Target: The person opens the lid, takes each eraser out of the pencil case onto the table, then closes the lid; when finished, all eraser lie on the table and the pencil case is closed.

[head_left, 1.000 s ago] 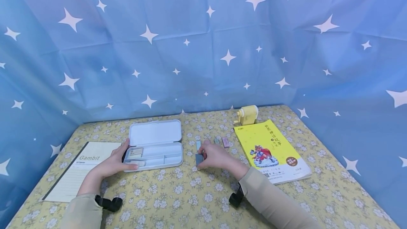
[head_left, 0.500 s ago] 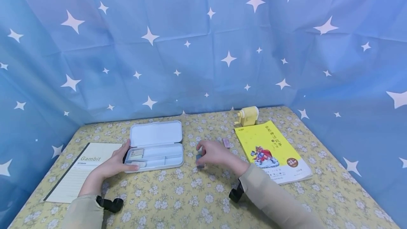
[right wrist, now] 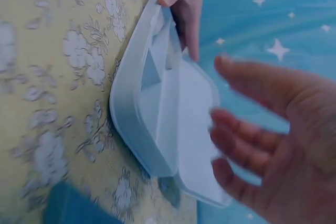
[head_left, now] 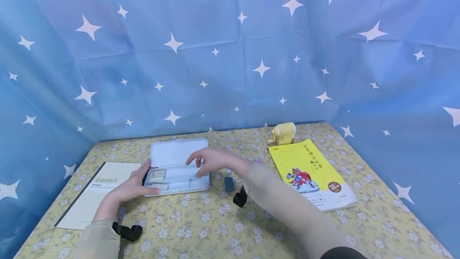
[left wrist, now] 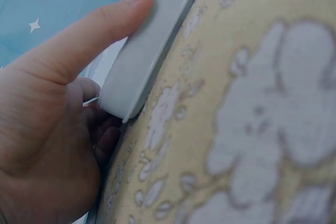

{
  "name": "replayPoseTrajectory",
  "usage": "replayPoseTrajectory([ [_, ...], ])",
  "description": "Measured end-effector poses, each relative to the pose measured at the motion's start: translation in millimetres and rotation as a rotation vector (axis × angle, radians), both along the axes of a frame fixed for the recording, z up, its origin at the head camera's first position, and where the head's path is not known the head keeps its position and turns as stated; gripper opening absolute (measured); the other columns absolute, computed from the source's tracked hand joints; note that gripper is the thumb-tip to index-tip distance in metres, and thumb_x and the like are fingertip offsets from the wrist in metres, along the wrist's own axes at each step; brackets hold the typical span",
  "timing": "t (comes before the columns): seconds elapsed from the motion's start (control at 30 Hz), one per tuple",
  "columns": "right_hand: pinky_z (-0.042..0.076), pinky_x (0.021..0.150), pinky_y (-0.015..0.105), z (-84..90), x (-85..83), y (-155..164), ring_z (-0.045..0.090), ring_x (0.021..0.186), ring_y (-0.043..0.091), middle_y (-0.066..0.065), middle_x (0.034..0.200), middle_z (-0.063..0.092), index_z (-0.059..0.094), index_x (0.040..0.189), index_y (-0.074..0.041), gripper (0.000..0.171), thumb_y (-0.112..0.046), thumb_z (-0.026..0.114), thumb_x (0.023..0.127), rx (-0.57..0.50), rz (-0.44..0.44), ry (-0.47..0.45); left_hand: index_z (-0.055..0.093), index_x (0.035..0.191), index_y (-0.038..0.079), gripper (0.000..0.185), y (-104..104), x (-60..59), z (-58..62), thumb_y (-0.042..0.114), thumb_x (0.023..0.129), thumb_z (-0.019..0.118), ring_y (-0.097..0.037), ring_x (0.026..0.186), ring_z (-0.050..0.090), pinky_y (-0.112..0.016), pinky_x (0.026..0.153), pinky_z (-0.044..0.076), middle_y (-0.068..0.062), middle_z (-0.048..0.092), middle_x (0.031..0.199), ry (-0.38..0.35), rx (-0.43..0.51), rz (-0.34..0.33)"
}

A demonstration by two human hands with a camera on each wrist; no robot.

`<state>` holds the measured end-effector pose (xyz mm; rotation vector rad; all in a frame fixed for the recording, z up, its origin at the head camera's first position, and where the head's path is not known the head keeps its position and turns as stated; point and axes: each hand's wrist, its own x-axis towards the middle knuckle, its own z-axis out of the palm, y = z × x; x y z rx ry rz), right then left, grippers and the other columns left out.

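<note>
An open white pencil case [head_left: 178,166] lies on the flowered tablecloth, its lid tipped back. My left hand [head_left: 133,186] grips its left end, with the thumb [left wrist: 100,30] pressed along the front rim [left wrist: 157,35] and the fingers curled behind. A small pale eraser [head_left: 157,175] sits in the left compartment. My right hand [head_left: 205,160] hovers over the tray's right half with fingers spread and nothing in it; the right wrist view shows the hand [right wrist: 262,145] above the case [right wrist: 152,124]. A dark blue-grey eraser [head_left: 229,183] lies on the cloth just right of the case.
A notebook marked Gambit [head_left: 94,193] lies at the left. A yellow book [head_left: 312,173] lies at the right, with a yellow pencil sharpener [head_left: 283,133] behind it. Blue star-printed cloth walls in the table on three sides.
My right hand has let go of the dark eraser, left it on the cloth, and moved left over the open case. The left hand keeps its hold.
</note>
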<state>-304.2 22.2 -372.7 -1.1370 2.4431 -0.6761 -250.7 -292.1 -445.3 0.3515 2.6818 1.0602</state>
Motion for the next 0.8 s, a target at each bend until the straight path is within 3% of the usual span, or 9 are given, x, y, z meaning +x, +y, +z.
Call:
replayPoseTrajectory([
  [0.17,0.048,0.069,0.025,-0.1,-11.4,-28,0.059,0.084,0.01,0.004,0.113,0.063,0.06,0.134,-0.021,0.047,-0.019,0.073,0.089,0.033,0.107,-0.025,-0.009,0.154,0.003,0.12,0,-0.4,0.7,0.039,0.08,0.078,-0.055,0.138,-0.007,-0.073,0.102,0.01,-0.031,-0.006,0.156,0.003,-0.015,0.0],
  [0.47,0.048,0.067,0.024,-6.1,-23.8,-62,0.058,0.085,0.008,0.002,0.109,0.064,0.062,0.131,-0.023,0.046,-0.014,0.074,0.087,0.047,0.147,-0.057,-0.01,0.154,0.004,0.121,4,1.0,2.5,0.042,0.08,0.078,-0.055,0.138,-0.004,-0.073,0.102,0.013,-0.031,-0.004,0.156,-0.002,-0.04,-0.005],
  [0.8,0.044,0.063,0.022,-12.6,-19.6,-92,0.055,0.079,0.009,-0.001,0.101,0.063,0.061,0.134,-0.026,0.052,-0.01,0.075,0.086,0.104,0.173,-0.103,-0.01,0.154,0.004,0.122,1,3.9,4.2,0.042,0.079,0.078,-0.055,0.138,-0.006,-0.075,0.099,0.014,-0.031,-0.006,0.156,-0.007,-0.015,-0.008],
])
